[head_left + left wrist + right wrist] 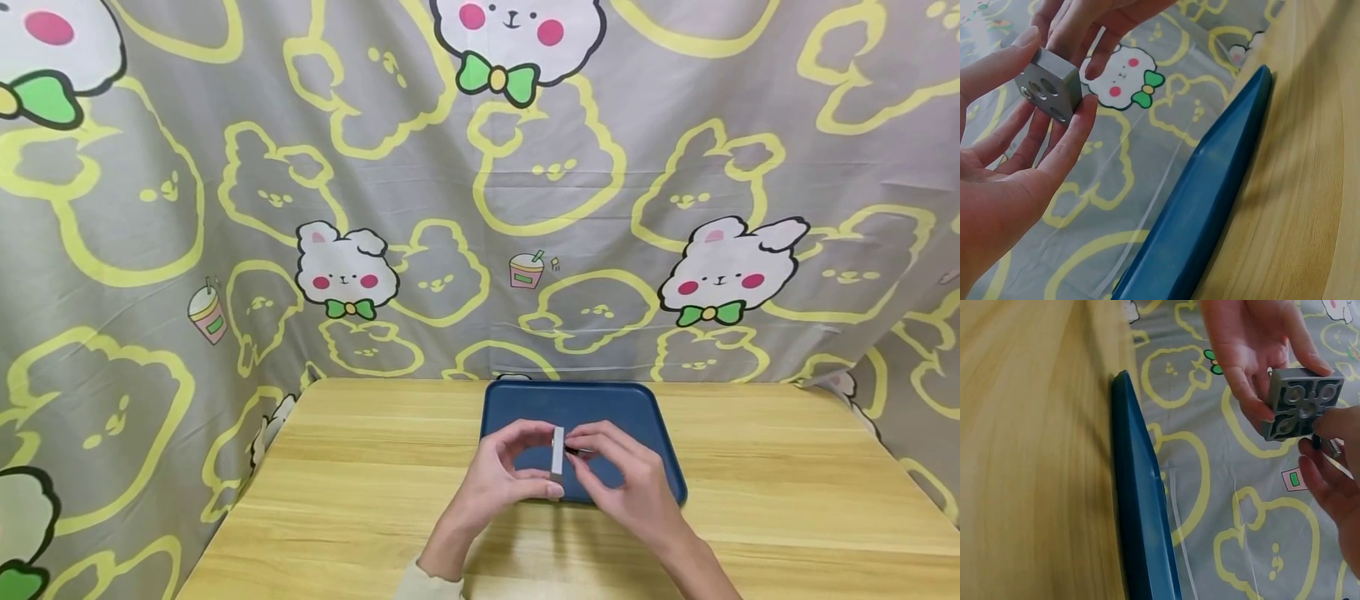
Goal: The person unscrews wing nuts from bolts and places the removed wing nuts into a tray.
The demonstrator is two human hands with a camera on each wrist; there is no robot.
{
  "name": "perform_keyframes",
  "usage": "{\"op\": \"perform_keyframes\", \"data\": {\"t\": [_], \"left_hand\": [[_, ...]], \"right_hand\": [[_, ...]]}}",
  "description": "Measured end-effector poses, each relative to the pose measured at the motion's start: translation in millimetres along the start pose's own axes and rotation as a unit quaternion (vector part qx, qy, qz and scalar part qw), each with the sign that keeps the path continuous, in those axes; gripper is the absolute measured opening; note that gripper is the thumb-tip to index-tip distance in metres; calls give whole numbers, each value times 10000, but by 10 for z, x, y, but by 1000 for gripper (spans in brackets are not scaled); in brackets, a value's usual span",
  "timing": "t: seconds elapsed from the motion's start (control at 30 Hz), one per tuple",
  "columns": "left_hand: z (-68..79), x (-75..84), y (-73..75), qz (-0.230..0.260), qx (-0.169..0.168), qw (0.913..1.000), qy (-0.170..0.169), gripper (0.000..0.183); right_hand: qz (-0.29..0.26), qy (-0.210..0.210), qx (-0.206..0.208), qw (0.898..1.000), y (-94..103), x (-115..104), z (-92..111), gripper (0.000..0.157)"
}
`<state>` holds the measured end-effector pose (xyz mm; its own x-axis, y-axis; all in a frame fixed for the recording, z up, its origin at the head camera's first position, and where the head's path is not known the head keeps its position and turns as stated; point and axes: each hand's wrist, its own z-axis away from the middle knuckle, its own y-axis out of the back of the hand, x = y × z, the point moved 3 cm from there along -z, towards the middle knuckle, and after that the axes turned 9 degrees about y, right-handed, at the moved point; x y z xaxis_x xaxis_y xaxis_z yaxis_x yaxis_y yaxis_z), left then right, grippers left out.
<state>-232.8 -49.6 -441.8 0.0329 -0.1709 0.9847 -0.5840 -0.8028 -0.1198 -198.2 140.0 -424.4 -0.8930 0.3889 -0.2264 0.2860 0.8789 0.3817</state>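
My left hand [498,479] holds a square grey metal block [557,452] on edge between thumb and fingers, above the tray. Round holes go into one face of the block [1071,95] in the left wrist view. Its other face [1295,412], seen in the right wrist view, is recessed, with raised rings and ribs. My right hand [633,483] pinches a small dark piece with a threaded metal screw [1334,447] showing beside it, close against a lower corner of the recessed face. Fingers hide part of that piece; whether it enters a hole I cannot tell.
Below the hands a blue tray [517,402] with a raised rim lies on the wood-grain table [375,467]. Behind and to the sides hangs a grey curtain [420,192] printed with cartoon animals.
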Motion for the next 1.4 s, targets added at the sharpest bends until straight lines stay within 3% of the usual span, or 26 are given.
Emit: {"op": "perform_keyframes", "data": {"t": [0.2,0.3,0.47,0.6,0.7,0.77,0.87,0.97,1.07,1.23,1.33,1.4], "left_hand": [[7,9,3,116,-6,9999,101,59],[8,10,5,186,-20,9998,98,58],[4,14,15,215,81,9997,40,59],[4,21,31,192,256,9995,9,61],[4,26,35,138,284,9995,-45,62],[3,27,37,69,274,9996,-81,63],[-3,27,30,-94,236,9996,-135,64],[-6,28,18,-247,201,9993,-169,65],[-5,33,3,-391,193,9989,-159,66],[-5,36,-17,-539,188,9983,-111,66],[-7,30,-22,-556,180,9983,-86,67],[-5,29,-23,-561,189,9982,-61,67]], "right_hand": [[553,629,89,9964,-27,-51,-7,27],[583,631,139,9962,-33,-48,-5,29],[-68,29,289,9996,-13,-26,-4,17],[-866,-930,420,9910,32,-10,-11,38],[-1468,-1989,442,9680,57,22,-1,30],[-1761,-2809,401,9426,62,52,12,21],[-2150,-3823,334,8981,55,91,35,24],[-2498,-4552,236,8543,35,112,53,34],[-2753,-4966,164,8230,15,120,64,40],[-2994,-5200,130,7999,1,134,73,37],[-3061,-5230,134,7954,3,138,80,36],[-3063,-5193,117,7977,8,139,84,36]]}}
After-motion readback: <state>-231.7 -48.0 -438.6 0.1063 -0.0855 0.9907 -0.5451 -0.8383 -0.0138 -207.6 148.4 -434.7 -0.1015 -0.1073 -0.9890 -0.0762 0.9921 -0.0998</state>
